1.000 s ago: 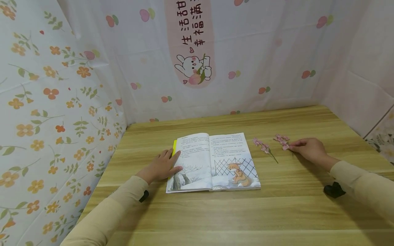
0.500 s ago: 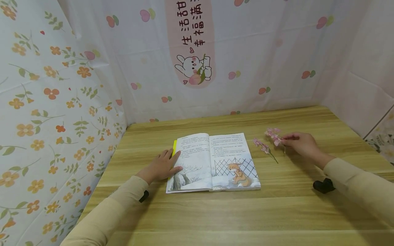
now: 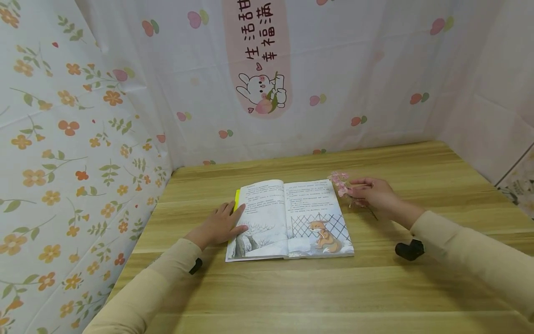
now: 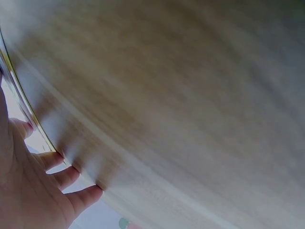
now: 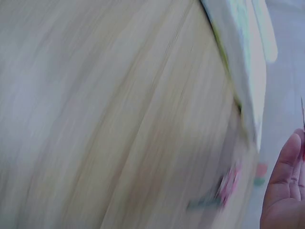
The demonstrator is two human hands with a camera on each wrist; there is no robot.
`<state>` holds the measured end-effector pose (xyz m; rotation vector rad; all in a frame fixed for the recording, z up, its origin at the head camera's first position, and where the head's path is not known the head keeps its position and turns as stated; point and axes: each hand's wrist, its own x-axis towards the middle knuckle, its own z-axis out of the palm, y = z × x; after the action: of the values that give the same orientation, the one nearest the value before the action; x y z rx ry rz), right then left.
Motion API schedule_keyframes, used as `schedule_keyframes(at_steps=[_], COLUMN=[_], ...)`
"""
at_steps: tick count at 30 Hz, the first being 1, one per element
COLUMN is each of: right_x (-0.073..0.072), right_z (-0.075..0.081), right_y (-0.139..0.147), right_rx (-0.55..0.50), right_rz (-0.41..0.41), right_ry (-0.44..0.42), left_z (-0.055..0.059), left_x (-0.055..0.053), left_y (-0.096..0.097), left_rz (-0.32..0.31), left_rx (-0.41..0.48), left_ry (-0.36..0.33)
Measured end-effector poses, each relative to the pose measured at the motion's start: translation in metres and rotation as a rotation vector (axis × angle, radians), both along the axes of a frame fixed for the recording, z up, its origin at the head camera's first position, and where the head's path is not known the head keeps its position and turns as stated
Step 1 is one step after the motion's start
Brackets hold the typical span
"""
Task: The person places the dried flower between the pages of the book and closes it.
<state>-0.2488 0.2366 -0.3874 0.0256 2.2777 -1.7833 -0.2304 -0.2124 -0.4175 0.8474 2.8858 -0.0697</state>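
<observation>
An open picture book (image 3: 267,236) lies on the wooden table, a fox drawn on its right page. My left hand (image 3: 219,226) rests on the book's left edge with fingers spread; its fingers also show in the left wrist view. Between right thumb and fingers, my right hand (image 3: 381,197) pinches a pink flower sprig (image 3: 339,178) near the book's upper right corner. Under that hand lies a second pink flower sprig (image 3: 359,202), partly covered; the right wrist view shows it blurred. How the held stem runs is hidden by the fingers.
The wooden table (image 3: 275,297) reaches back to a white printed curtain (image 3: 333,69). A flowered curtain (image 3: 83,185) hangs along the left side. Black straps or devices (image 3: 410,249) sit at the wrists.
My right hand has lifted the pink flower sprig off the table and carried it left to the book's right edge. My left hand has stayed in place.
</observation>
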Motion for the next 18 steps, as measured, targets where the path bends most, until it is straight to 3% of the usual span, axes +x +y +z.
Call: schedule_keyframes(at_steps=[6, 18], right_x=[0.004, 0.009], right_z=[-0.001, -0.008], right_y=[-0.032, -0.079], right_rx=[-0.021, -0.007], right_rz=[0.037, 0.141], right_ry=[-0.080, -0.085], left_z=[0.000, 0.000], left_x=[0.000, -0.001], left_y=[0.000, -0.001], left_rz=[0.009, 0.024], left_rx=[-0.002, -0.014], left_ry=[-0.002, -0.025])
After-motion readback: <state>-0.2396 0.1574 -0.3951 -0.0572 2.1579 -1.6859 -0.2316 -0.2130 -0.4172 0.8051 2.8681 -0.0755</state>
